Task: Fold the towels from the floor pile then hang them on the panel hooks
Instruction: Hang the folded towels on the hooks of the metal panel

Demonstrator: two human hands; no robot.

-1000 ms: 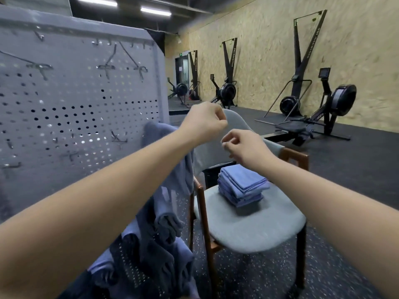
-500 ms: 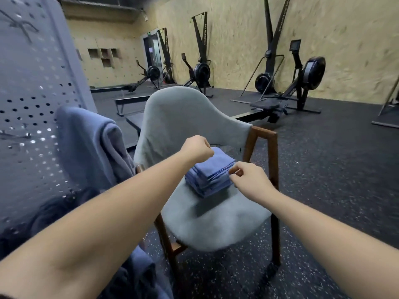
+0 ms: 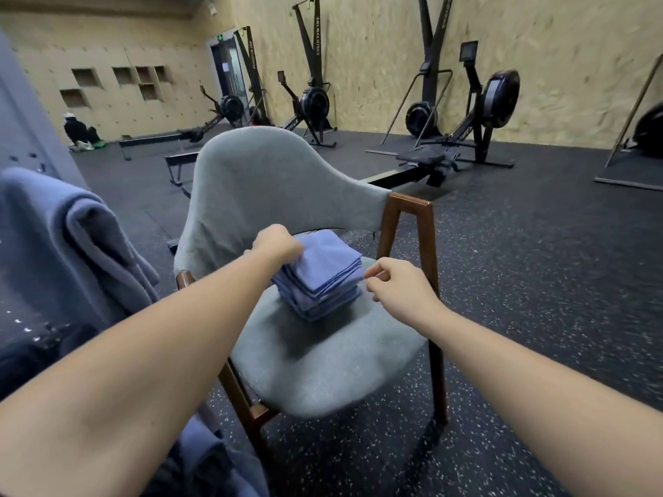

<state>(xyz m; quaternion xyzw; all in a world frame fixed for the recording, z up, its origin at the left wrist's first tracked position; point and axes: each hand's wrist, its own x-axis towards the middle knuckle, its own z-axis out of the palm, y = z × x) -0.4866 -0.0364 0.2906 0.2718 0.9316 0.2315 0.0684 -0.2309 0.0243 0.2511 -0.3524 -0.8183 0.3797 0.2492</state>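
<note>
A stack of folded blue towels (image 3: 324, 276) lies on the seat of a grey padded chair (image 3: 323, 356) with wooden legs. My left hand (image 3: 278, 245) reaches over the stack's left corner, its fingers curled down onto the top towel's edge. My right hand (image 3: 398, 283) hovers just right of the stack, fingers loosely curled, holding nothing. A grey-blue towel (image 3: 68, 238) hangs on the grey perforated panel (image 3: 16, 120) at the left. More blue cloth (image 3: 215, 460) lies low at the bottom, under my left arm.
The chair stands on black speckled rubber flooring. Rowing machines (image 3: 462, 134) and ski machines line the chipboard wall behind. A low black bench (image 3: 179, 163) sits behind the chair. A person (image 3: 77, 132) crouches far off at the back left.
My view swung right, from the panel to the chair. Both hands dropped from chest height to the folded stack; the left now touches its top towel, the right is beside it.
</note>
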